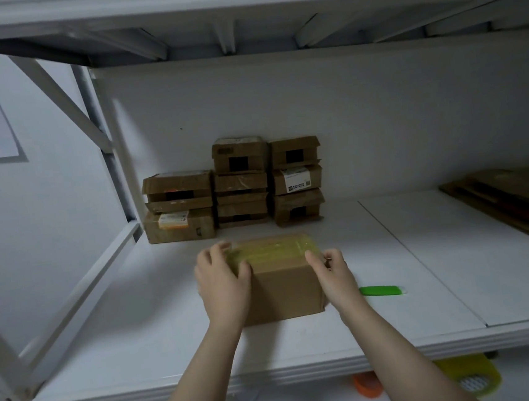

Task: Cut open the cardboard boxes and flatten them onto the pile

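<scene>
A brown cardboard box (pixel 280 282) with yellowish tape over its top stands on the white shelf (pixel 141 341) in front of me. My left hand (pixel 221 282) grips its left side, fingers curled over the top edge. My right hand (pixel 333 273) holds the right side, thumb on the top edge. A green box cutter (pixel 382 290) lies on the shelf just right of the box, untouched. A pile of flattened cardboard (pixel 515 202) lies at the far right.
Several stacked cardboard boxes (pixel 236 187) stand against the back wall behind the held box. A slanted white shelf brace (pixel 82 302) borders the left. An upper shelf hangs overhead. Tape rolls (pixel 474 377) show below the shelf's front edge.
</scene>
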